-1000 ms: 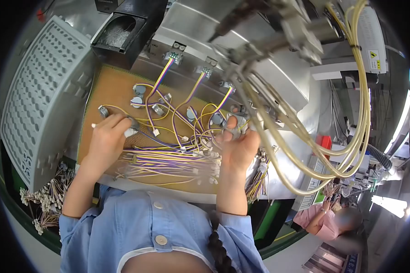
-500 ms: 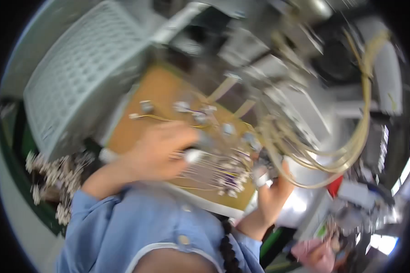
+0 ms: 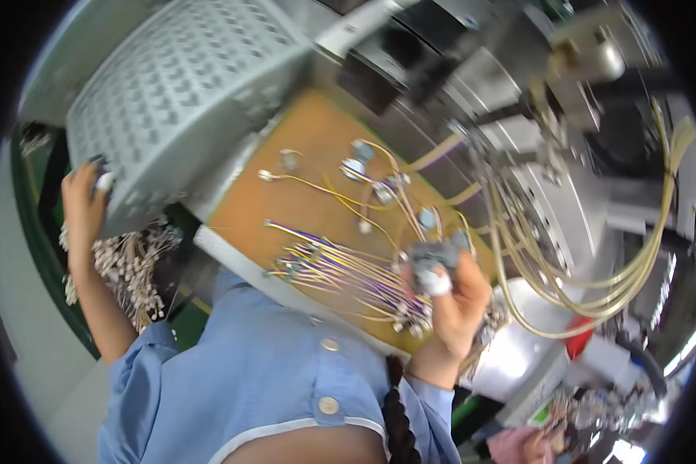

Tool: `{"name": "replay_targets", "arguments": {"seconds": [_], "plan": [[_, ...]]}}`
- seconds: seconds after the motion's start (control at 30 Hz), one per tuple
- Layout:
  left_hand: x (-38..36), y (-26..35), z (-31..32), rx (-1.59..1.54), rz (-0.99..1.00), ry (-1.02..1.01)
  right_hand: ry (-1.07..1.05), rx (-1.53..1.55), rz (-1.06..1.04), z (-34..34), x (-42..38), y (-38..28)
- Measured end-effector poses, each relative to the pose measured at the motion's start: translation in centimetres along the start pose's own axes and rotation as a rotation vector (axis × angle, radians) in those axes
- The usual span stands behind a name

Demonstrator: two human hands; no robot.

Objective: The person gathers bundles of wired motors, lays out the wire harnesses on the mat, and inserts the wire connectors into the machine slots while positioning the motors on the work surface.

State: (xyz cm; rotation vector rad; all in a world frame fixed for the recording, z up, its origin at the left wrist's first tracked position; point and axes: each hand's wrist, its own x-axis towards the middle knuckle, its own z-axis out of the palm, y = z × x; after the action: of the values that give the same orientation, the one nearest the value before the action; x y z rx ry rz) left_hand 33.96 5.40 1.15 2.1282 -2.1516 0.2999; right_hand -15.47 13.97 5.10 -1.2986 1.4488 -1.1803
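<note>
- The person's right hand (image 3: 455,298) is hovering over the near right corner of the brown board (image 3: 286,193), with its fingers curled tight round a small grey part (image 3: 429,255); a white cot is showing on one fingertip (image 3: 437,283).
- The part is sitting at the top of that fist, just above the wire bundle (image 3: 348,271), whose purple and yellow leads are lying across the board's near edge.
- The left hand (image 3: 83,205) is reaching far out to the left, well apart from the board, with its fingers bent over the lower edge of the grey perforated tray (image 3: 178,93); whether it is gripping anything small there cannot be told.
- A heap of loose connectors (image 3: 127,267) is lying just below the tray, beside the left forearm.
- Several round metal parts (image 3: 353,168) with yellow leads are lying scattered on the board's far half.
- Thick yellow cables (image 3: 595,286) are looping down from the machine (image 3: 580,54) at the right.
- The blue shirt (image 3: 247,387) is filling the lower middle of the view.
</note>
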Motion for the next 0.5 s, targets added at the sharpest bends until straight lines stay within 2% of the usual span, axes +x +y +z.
{"name": "replay_targets", "arguments": {"seconds": [0.03, 0.1, 0.13, 0.17, 0.2, 0.23, 0.27, 0.3, 0.33, 0.37, 0.4, 0.43, 0.5], "plan": [[0.5, 0.2, -0.3, -0.203, -0.162, -0.067, -0.033, 0.051, 0.022, 0.2, 0.2, -0.5], [0.5, 2.0, -1.0, -0.466, -0.294, 0.033, -0.012, 0.084, 0.059, -0.2, 0.1, -1.1], [0.8, 3.5, -1.2, -0.477, -0.288, 0.021, -0.035, 0.11, 0.13, -0.4, 0.2, -1.8], [0.8, 5.8, -1.9, -0.818, -0.173, 0.043, -0.066, 0.142, 0.203, -0.4, 0.1, -2.2], [0.9, 8.7, -3.1, -1.152, -0.052, 0.07, -0.056, 0.161, 0.189, -0.3, 0.1, -1.9], [1.5, 13.6, -6.0, -1.148, 0.052, -0.023, -0.055, 0.162, 0.191, 0.0, 0.1, -1.7], [1.2, 17.2, -6.7, -1.315, 0.11, -0.094, -0.085, 0.068, 0.174, 0.2, 0.2, -1.6], [1.0, 20.8, -6.5, -1.63, 0.165, -0.207, -0.111, -0.026, 0.154, 0.5, 0.5, -1.6], [1.2, 23.5, -6.6, -1.435, 0.451, -0.198, -0.144, -0.054, 0.012, 1.0, 0.9, -1.6], [1.7, 25.7, -6.3, -1.347, 0.705, -0.188, -0.198, -0.169, 0.07, 0.7, 0.9, -1.6], [1.1, 27.3, -6.0, -1.375, 0.755, -0.235, -0.22, -0.137, 0.01, 0.6, 1.0, -1.8], [0.2, 28.8, -6.2, -1.566, 0.599, -0.399, -0.241, -0.105, -0.044, 0.5, 1.0, -1.9], [-0.8, 30.0, -6.0, -1.734, 0.421, -0.579, -0.23, -0.103, -0.085, 0.0, 0.7, -1.9]]}}
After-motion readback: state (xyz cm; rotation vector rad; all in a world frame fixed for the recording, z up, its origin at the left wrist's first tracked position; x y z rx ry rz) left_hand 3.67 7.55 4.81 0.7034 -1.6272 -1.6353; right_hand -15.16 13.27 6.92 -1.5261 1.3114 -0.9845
